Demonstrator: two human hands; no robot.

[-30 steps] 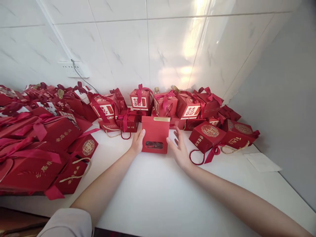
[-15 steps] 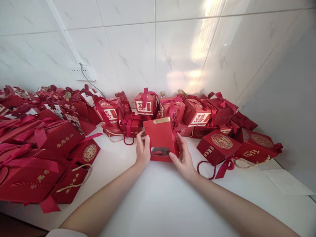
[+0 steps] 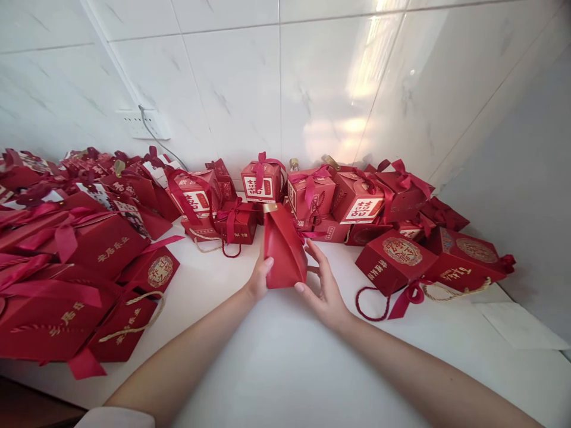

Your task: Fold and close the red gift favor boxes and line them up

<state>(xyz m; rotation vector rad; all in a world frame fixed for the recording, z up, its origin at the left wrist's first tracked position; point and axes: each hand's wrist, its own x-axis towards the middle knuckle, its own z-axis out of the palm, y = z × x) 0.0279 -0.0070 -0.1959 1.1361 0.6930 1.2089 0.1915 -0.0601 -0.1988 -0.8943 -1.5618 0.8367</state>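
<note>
Presently, left to right: ribboned red gift boxes (image 3: pixel 80 261), heaped; left hand (image 3: pixel 259 279), thumb pressed to the red gold-topped box (image 3: pixel 283 249); that box, edge-on, base on the white counter (image 3: pixel 285 362) between both hands; right hand (image 3: pixel 325 291), fingers cupping its lower right side; rope-handled boxes (image 3: pixel 395 258). Handling note: a low, light, even grip from both sides probably best spares the card walls from creasing
</note>
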